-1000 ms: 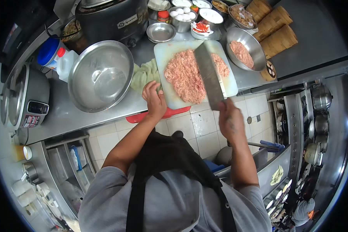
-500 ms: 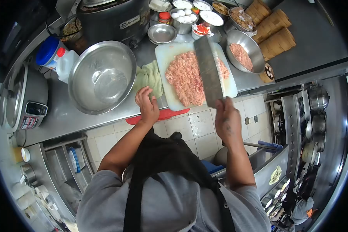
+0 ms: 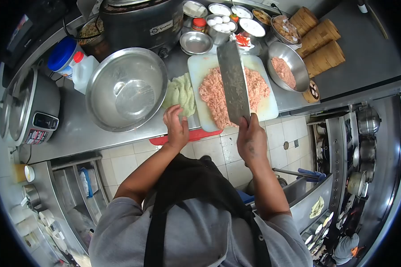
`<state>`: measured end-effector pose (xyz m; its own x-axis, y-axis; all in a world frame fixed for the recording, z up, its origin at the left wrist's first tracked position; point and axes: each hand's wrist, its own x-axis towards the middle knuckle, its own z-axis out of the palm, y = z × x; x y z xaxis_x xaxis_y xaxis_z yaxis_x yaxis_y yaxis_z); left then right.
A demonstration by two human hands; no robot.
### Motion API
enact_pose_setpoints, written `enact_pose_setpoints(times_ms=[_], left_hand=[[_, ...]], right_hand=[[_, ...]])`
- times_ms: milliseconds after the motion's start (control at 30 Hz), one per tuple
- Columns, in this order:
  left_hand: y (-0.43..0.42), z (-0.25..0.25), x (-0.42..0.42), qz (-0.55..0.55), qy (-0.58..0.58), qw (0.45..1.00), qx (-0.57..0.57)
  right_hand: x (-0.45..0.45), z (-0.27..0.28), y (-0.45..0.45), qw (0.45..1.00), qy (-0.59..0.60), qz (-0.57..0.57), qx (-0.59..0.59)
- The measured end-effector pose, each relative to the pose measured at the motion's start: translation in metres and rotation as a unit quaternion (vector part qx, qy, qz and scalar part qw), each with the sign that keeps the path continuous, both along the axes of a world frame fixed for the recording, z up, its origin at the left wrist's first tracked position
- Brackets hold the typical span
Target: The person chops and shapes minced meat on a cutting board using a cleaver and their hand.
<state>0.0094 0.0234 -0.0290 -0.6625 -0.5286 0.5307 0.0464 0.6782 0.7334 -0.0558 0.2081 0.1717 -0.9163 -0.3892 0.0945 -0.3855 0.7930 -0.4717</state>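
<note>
Wrapped round the handle of a wide cleaver [image 3: 234, 82] is my right hand [image 3: 252, 141]. The blade points away from me over pink minced meat [image 3: 214, 95], which shows on both sides of it. Under the meat lies a white cutting board [image 3: 268, 109]. My left hand [image 3: 177, 129] holds nothing, its fingers apart and slightly curled, at the counter's front edge beside the board's left corner. A green cloth [image 3: 181, 93] lies between the board and a large empty steel bowl [image 3: 127, 90]. Whether the blade touches the meat is hard to tell.
A steel bowl of minced meat [image 3: 288, 66] stands right of the board. Behind are a bowl of eggs [image 3: 221, 27], a small steel dish [image 3: 196, 42] and bamboo steamers [image 3: 324, 58]. Left stand a white jug [image 3: 84, 73] and a cooker [image 3: 35, 107]. Another person [image 3: 345, 249] is at lower right.
The cleaver has moved left across the meat with my right hand, and more meat shows on its right side. The counter scene has shifted slightly right in view. My left hand stays open.
</note>
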Motion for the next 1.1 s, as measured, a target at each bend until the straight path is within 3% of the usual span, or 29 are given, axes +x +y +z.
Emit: enact_pose_setpoints(times_ms=[100, 133, 233, 333, 467, 500, 567, 600, 800, 833, 900, 933, 967, 1000, 1033, 1100], left_hand=[[0.004, 0.002, -0.001, -0.012, 0.001, 1.0, 0.007], [0.004, 0.003, -0.001, -0.015, 0.012, 1.0, 0.007], [0.001, 0.002, 0.001, -0.012, 0.003, 1.0, 0.008], [-0.002, 0.002, 0.003, 0.002, 0.006, 1.0, 0.003], [-0.004, 0.004, 0.004, 0.001, 0.012, 1.0, 0.015], [-0.004, 0.005, 0.003, 0.002, 0.01, 1.0, 0.016], [-0.002, 0.004, 0.004, 0.002, 0.007, 1.0, 0.02], [-0.003, 0.002, 0.007, 0.0, 0.002, 1.0, 0.021], [-0.006, 0.001, 0.002, 0.007, 0.002, 1.0, 0.018], [-0.004, -0.001, 0.003, 0.008, -0.002, 1.0, 0.02], [-0.001, -0.001, 0.0, 0.002, 0.002, 1.0, 0.021], [0.0, 0.0, 0.0, -0.002, 0.004, 1.0, 0.021], [-0.001, 0.001, -0.001, -0.004, 0.011, 1.0, 0.019], [-0.002, 0.002, -0.002, -0.006, 0.017, 1.0, 0.018], [-0.003, 0.004, 0.001, -0.009, 0.022, 1.0, 0.017], [-0.013, 0.006, 0.0, -0.002, 0.031, 0.999, 0.015]], right_hand=[[0.002, -0.052, -0.005, 0.998, -0.032, -0.004, 0.049], [-0.006, -0.085, 0.011, 0.991, -0.051, 0.069, 0.102], [-0.02, -0.058, 0.022, 0.981, -0.097, 0.098, 0.14], [-0.012, 0.012, 0.008, 0.996, -0.058, 0.049, 0.049], [-0.002, -0.003, -0.004, 0.998, -0.033, -0.024, -0.041], [0.001, -0.02, -0.006, 0.996, -0.071, -0.042, 0.029], [-0.01, -0.08, 0.02, 0.979, -0.097, 0.087, 0.155], [-0.011, -0.084, 0.024, 0.973, -0.156, 0.075, 0.151], [-0.02, 0.009, 0.004, 0.998, -0.043, 0.024, 0.026], [-0.021, 0.013, -0.002, 0.999, -0.032, 0.011, -0.016], [-0.027, -0.033, -0.012, 0.994, 0.052, -0.013, -0.097], [-0.03, -0.055, -0.011, 0.998, -0.027, -0.044, -0.046], [-0.035, -0.072, -0.003, 0.997, -0.05, 0.009, 0.051], [-0.044, -0.084, 0.01, 0.994, -0.07, 0.055, 0.066], [-0.046, -0.081, 0.015, 0.988, -0.091, 0.1, 0.081], [-0.051, -0.048, 0.012, 0.989, -0.074, 0.075, 0.1]])
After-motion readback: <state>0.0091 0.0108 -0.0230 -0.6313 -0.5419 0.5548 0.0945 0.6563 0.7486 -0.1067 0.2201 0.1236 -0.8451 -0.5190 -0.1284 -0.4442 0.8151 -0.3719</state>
